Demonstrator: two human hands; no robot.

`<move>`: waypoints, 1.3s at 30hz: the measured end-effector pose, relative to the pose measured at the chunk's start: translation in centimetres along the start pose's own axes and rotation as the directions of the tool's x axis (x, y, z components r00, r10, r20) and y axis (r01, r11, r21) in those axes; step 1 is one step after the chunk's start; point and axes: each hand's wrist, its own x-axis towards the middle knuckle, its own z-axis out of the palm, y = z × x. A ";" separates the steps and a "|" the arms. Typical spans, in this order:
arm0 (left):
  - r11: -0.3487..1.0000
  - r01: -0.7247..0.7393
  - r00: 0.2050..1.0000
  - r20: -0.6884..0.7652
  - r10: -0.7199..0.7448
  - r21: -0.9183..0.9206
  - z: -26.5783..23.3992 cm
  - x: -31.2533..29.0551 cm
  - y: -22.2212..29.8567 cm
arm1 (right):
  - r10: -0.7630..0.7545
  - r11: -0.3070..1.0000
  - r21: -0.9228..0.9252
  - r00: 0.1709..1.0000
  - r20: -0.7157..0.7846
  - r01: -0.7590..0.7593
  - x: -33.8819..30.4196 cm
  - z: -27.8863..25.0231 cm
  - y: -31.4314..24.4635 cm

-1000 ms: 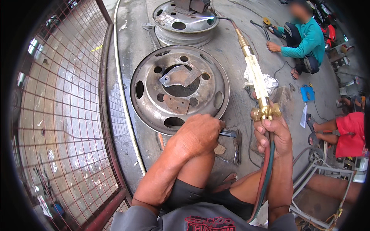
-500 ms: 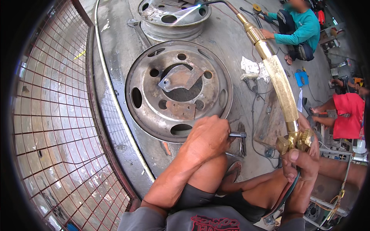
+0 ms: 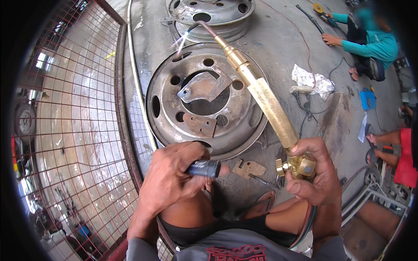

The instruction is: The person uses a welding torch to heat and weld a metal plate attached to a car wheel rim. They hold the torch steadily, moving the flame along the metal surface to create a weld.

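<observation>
My right hand [image 3: 315, 174] is wrapped round the valve end of a brass gas torch [image 3: 272, 111]. From the torch's bent tip comes a bright flame [image 3: 182, 42], over the far rim of the steel wheel rim [image 3: 244, 115]. In my left hand [image 3: 167, 174], near the wheel's front edge, is a short dark cylinder-shaped object [image 3: 204, 168]; its kind is not clear. Two rusty plates lie on the wheel: a larger notched plate [image 3: 202, 87] across the centre hole and a smaller drilled plate [image 3: 198, 125] nearer me.
A second wheel rim [image 3: 226, 29] lies beyond the first. Wire mesh fencing [image 3: 78, 122] stands on the left. A notched plate [image 3: 249, 168] is on the floor by my feet. White cloth [image 3: 315, 80] and cables lie right. A co-worker in teal [image 3: 370, 45] squats at upper right with a grinder.
The torch has swung left, bringing its flame from the far wheel to the nearer one's far rim. My left hand has moved left and turned, still holding the dark object.
</observation>
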 end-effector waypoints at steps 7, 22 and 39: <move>0.946 -0.061 0.989 -0.108 0.100 0.317 -0.2 -2.0 5.3 | -0.136 0.987 -0.056 0.967 0.214 0.151 2.9 -3.2 0.4; 0.725 -0.199 0.971 0.035 0.235 0.659 4.5 4.4 10.2 | -0.073 0.989 -0.110 0.977 0.201 0.097 1.9 -5.3 0.2; 0.598 -0.325 0.788 -0.140 0.600 0.733 4.4 7.0 2.5 | -0.139 0.942 -0.301 0.989 0.059 0.150 -2.4 -1.1 0.9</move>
